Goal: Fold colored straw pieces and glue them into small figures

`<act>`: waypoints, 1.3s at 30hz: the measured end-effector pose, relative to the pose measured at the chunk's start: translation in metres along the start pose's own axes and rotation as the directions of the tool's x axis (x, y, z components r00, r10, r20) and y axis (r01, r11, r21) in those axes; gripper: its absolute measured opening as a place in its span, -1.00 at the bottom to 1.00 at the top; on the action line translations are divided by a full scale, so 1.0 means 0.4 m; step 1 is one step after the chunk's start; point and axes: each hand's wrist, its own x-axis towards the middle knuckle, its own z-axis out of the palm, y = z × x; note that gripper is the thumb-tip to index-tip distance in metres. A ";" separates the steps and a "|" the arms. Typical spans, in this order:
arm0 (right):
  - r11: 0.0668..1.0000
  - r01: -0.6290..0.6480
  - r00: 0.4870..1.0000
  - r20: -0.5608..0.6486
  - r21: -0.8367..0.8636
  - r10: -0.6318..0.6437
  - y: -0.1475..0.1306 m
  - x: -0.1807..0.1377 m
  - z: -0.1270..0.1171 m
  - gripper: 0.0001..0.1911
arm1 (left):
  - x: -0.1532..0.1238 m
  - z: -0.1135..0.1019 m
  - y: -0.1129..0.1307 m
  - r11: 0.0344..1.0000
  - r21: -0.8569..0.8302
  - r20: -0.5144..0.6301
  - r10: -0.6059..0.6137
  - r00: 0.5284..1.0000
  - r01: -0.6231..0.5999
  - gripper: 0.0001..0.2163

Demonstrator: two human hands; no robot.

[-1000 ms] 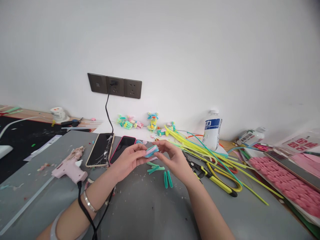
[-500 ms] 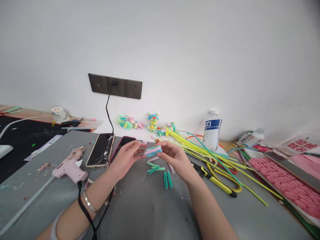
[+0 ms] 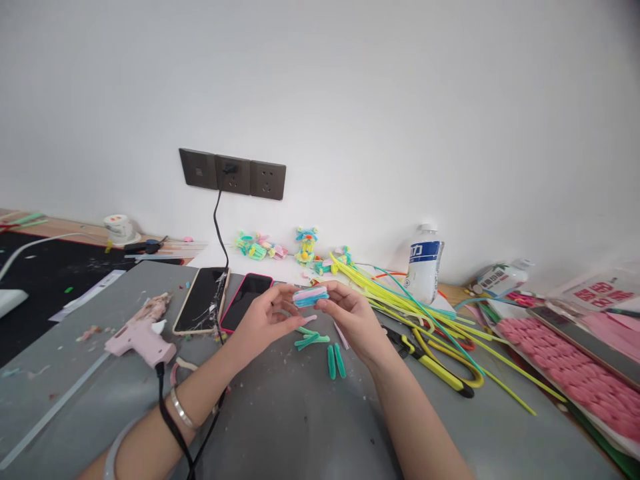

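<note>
My left hand (image 3: pixel 265 320) and my right hand (image 3: pixel 350 319) meet above the grey mat (image 3: pixel 280 413). Between their fingertips they pinch a small folded bundle of pink and blue pipe cleaner (image 3: pixel 311 296), held level. Both hands are closed on it, the left at its left end, the right at its right end. Under the hands lie short green pipe-cleaner pieces (image 3: pixel 320 343) and a small pink bit. A pink glue gun (image 3: pixel 141 335) lies to the left, its black cord running over my left wrist.
Two phones (image 3: pixel 203 299) (image 3: pixel 246 301) lie behind the hands. Long yellow and teal pipe cleaners (image 3: pixel 410 303), yellow-handled cutters (image 3: pixel 433 363) and a water bottle (image 3: pixel 424 261) are to the right. Pink sheets (image 3: pixel 570 363) fill the far right. Small finished figures (image 3: pixel 306 243) stand by the wall under a socket strip (image 3: pixel 233 173).
The bundle has been turned from tilted to level and lifted slightly. My fingers have shifted along its ends. The view has dropped a little.
</note>
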 end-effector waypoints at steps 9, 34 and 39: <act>0.998 -0.056 0.998 0.032 0.018 0.056 0.012 0.001 0.025 -0.72 | -0.001 -0.002 0.001 0.984 0.125 -0.040 0.131 0.991 -0.125 -0.75; 0.986 -0.039 0.999 0.001 -0.162 0.040 0.024 0.007 0.015 -0.66 | 0.008 -0.007 0.011 0.968 0.222 -0.163 0.155 0.974 -0.117 -0.86; 0.930 0.035 0.982 -0.160 -0.365 -0.100 0.039 0.015 -0.018 -0.66 | 0.007 -0.025 0.006 0.755 0.622 -0.123 0.357 0.926 -0.208 -0.81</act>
